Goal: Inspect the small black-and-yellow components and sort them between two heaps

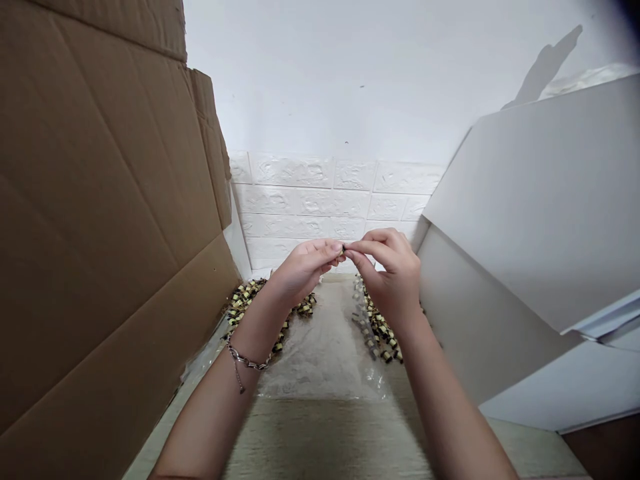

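Note:
My left hand (313,261) is closed, its thumb and forefinger pinching a small black-and-yellow part (343,251) that looks like a tiny wound coil. From the other side my right hand (390,270) meets it, thumb and forefinger pressed together at the part's dark end. The fingers cover most of the part, so its detail is hidden. Below my left hand lies a pile of similar yellow-and-black parts (245,300), partly behind the wrist. Another heap of these parts (383,330) lies below my right hand, partly under clear plastic.
A clear plastic sheet or bag (320,360) lies on the pale wooden tabletop (325,440) between the heaps. A tall brown cardboard box (100,200) walls off the left side. White panels or box flaps (540,200) stand on the right. Behind is a white brick-patterned wall (300,200).

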`<state>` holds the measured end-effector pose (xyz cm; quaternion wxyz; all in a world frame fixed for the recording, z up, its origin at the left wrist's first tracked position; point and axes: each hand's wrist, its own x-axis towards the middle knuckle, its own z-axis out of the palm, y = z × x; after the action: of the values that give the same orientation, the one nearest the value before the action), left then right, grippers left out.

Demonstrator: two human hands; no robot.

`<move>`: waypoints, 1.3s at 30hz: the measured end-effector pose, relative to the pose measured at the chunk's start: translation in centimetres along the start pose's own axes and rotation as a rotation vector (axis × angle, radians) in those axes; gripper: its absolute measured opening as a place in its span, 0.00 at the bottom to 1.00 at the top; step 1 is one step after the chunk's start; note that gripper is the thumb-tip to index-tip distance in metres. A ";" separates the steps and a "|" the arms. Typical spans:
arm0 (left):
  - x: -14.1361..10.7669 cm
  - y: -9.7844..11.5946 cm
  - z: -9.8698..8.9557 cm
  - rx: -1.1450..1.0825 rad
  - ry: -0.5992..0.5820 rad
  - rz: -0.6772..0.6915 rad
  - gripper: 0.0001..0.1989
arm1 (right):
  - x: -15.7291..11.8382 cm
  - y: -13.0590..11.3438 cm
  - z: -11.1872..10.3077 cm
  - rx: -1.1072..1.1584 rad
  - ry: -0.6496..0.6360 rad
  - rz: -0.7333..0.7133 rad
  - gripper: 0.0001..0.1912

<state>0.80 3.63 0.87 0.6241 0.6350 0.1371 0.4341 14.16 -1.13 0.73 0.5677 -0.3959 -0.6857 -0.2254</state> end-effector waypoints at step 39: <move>-0.2 -1.5 0.2 1.736 0.554 1.035 0.07 | 0.8 0.6 -0.6 0.601 -0.415 0.798 0.16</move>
<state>1.39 3.65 -0.56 -0.3612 0.7242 0.2513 0.5310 14.98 -1.02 1.56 0.5501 -0.4818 -0.6142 0.2967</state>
